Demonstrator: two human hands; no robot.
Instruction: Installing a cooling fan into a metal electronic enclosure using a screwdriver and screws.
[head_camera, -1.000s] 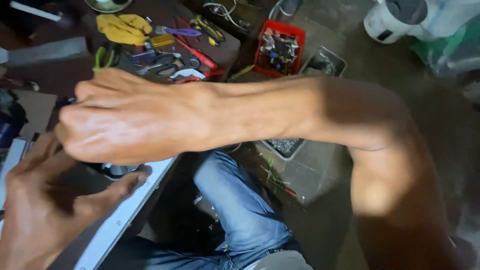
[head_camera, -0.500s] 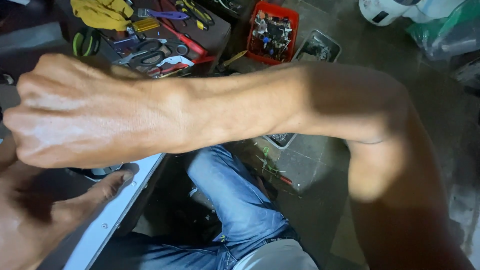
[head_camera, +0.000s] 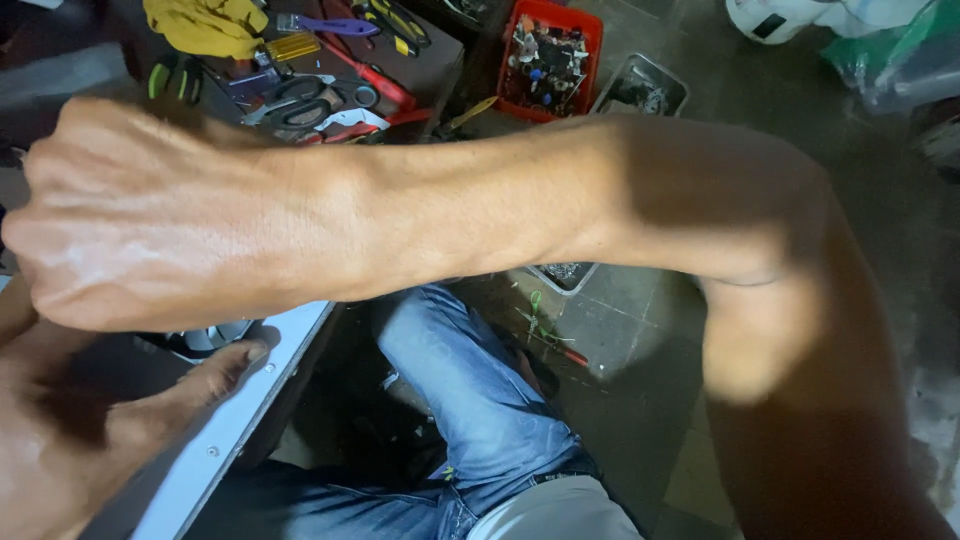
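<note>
Dim concrete floor (head_camera: 640, 330) runs under a cluttered table (head_camera: 440, 60) at the top, where one yellow cloth (head_camera: 205, 25), one pair of grey-handled scissors (head_camera: 300, 105), one purple-handled tool (head_camera: 325, 25) and one red-handled tool (head_camera: 375, 80) lie close together; just right of it stand one red bin (head_camera: 550, 50) full of small parts and one grey tray (head_camera: 640, 90). Crossing the whole view, the right hand (head_camera: 130, 215) reaches to the left edge, its back to the camera and its fingers hidden, so how far it is open and what it holds cannot be told. Below it the left hand (head_camera: 90, 430) lies spread, thumb stretched out onto one white panel (head_camera: 230, 420) with small screw holes, touching its upper edge beside a dark round part (head_camera: 205, 340). Both hands sit close together, right above left. One blue-jeaned leg (head_camera: 470, 400) shows beneath
</note>
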